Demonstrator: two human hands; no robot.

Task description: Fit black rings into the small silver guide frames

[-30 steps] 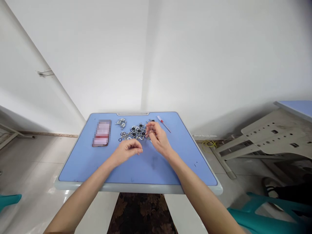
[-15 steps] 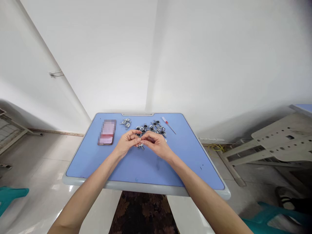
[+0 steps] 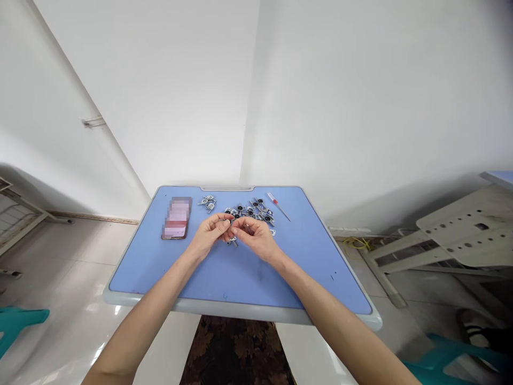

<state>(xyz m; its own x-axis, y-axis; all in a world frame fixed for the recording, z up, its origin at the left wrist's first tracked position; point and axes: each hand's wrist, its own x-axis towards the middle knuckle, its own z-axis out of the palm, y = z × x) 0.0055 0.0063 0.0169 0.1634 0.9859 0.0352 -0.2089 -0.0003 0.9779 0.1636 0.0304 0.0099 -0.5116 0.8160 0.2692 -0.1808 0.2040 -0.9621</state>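
Over the middle of the blue table, my left hand and my right hand meet at the fingertips. Both are closed in a pinch, and whatever lies between the fingers is too small and hidden to name. Just behind them is a pile of small metal parts with black discs, partly covered by my fingers. One loose metal part lies right below the fingertips. A flat light piece rests beside my right hand.
A phone lies on the table's left, with a smaller heap of metal parts to its right. A screwdriver with a clear and red handle lies at the back right. Teal stools stand on the floor.
My fingers have shifted slightly against each other, the left thumb moving a little up and left. The objects on the table lie as before.
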